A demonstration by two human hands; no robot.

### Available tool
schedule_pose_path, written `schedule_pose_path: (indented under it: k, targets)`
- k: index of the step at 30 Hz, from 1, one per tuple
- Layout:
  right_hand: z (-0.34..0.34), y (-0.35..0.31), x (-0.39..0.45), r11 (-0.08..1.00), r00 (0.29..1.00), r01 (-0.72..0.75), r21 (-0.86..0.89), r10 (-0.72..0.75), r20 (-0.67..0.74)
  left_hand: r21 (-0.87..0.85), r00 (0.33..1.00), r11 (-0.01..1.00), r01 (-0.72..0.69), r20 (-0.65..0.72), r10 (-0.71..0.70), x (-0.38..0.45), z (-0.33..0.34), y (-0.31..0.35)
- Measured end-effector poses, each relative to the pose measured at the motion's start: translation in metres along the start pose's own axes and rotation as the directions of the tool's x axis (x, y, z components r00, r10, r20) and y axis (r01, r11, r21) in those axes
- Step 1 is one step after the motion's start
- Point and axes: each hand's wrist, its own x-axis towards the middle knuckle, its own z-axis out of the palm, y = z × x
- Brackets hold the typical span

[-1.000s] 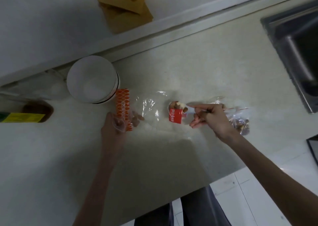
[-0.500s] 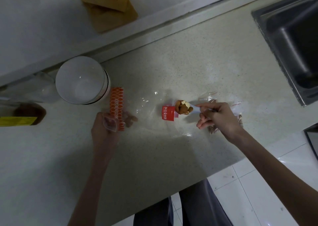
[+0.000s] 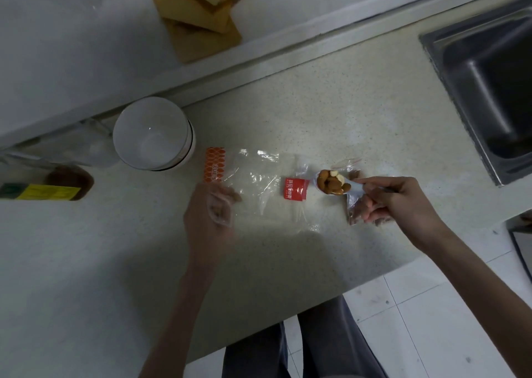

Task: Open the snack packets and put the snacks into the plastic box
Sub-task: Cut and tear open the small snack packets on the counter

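Speckled countertop (image 3: 331,112) fills my view, a steel sink (image 3: 486,89) at the far right. My right hand (image 3: 400,202) pinches the handle of a white spoon (image 3: 355,188) heaped with nuts (image 3: 332,182), held over a small packet (image 3: 355,207) beneath the fingers. My left hand (image 3: 208,219) curls around a small clear plastic piece (image 3: 220,209), beside the orange-banded clear bag (image 3: 256,181) lying flat. A red sachet (image 3: 296,188) sits between bag and spoon. White bowls (image 3: 152,132) stand stacked behind.
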Motion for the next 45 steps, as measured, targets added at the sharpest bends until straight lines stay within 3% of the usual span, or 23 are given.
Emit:
schedule_pose_path:
  k: [5,10,16,22,26,32,37,42,45]
  targets:
    - [-0.002,-0.034,-0.021,0.996,0.995,0.085,-0.006,-0.085,0.044,-0.044,0.979,0.994,-0.1,0.172,0.106,-0.003,0.018,0.027]
    - [0.012,-0.065,-0.039,0.979,0.981,0.167,-0.115,-0.154,0.115,0.076,0.951,0.994,-0.082,0.305,0.055,-0.004,0.031,0.036]
    - [0.036,-0.082,-0.05,0.982,0.976,0.138,-0.129,-0.113,0.186,0.15,0.94,0.978,-0.146,0.329,0.09,0.0,0.031,0.041]
    - [0.048,-0.081,-0.05,0.924,0.966,0.212,-0.319,-0.149,0.209,0.132,0.935,0.972,-0.196,0.325,0.144,-0.003,0.025,0.045]
    - [0.057,-0.085,-0.055,0.794,0.945,0.322,-0.516,-0.232,0.231,0.145,0.926,0.961,-0.235,0.336,0.175,-0.004,0.021,0.046]
    - [0.078,-0.1,-0.069,0.463,0.88,0.445,-0.766,-0.383,0.28,0.125,0.932,0.963,-0.239,0.306,0.191,-0.005,0.018,0.046]
    - [0.093,-0.106,-0.074,0.386,0.883,0.43,-0.816,-0.37,0.291,0.08,0.942,0.975,-0.206,0.288,0.175,-0.007,0.016,0.043]
    - [0.108,-0.106,-0.076,0.213,0.87,0.424,-0.88,-0.364,0.331,0.035,0.95,0.98,-0.196,0.256,0.181,-0.006,0.018,0.043]
    - [0.112,-0.109,-0.083,0.168,0.864,0.439,-0.883,-0.349,0.363,-0.001,0.956,0.989,-0.151,0.254,0.146,-0.005,0.019,0.04]
